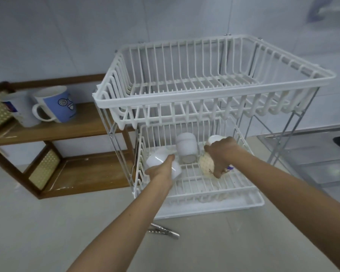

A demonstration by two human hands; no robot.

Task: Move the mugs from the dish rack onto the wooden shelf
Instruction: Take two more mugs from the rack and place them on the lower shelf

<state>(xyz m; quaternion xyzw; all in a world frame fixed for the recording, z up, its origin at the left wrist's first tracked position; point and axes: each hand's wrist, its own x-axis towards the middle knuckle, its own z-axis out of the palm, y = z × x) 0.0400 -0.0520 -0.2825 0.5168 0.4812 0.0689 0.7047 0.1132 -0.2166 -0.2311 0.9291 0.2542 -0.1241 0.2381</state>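
Both hands reach into the lower tier of the white two-tier dish rack (214,195). My left hand (162,169) grips a plain white mug (157,159) lying on its side at the tier's left. My right hand (223,154) closes over a cream patterned mug (205,163) on the right. Between them a white mug (185,146) stands upside down on a small glass (187,159), and another white mug (214,138) peeks out behind my right hand. On the wooden shelf (82,124) stand a blue-and-white cartoon mug (56,104) and a white mug (21,108).
The rack's upper tier (204,89) overhangs the lower one and holds nothing. Metal tongs (165,231) lie on the grey counter under my left forearm. The shelf's lower level (90,173) is bare. A clear container (312,154) sits to the right.
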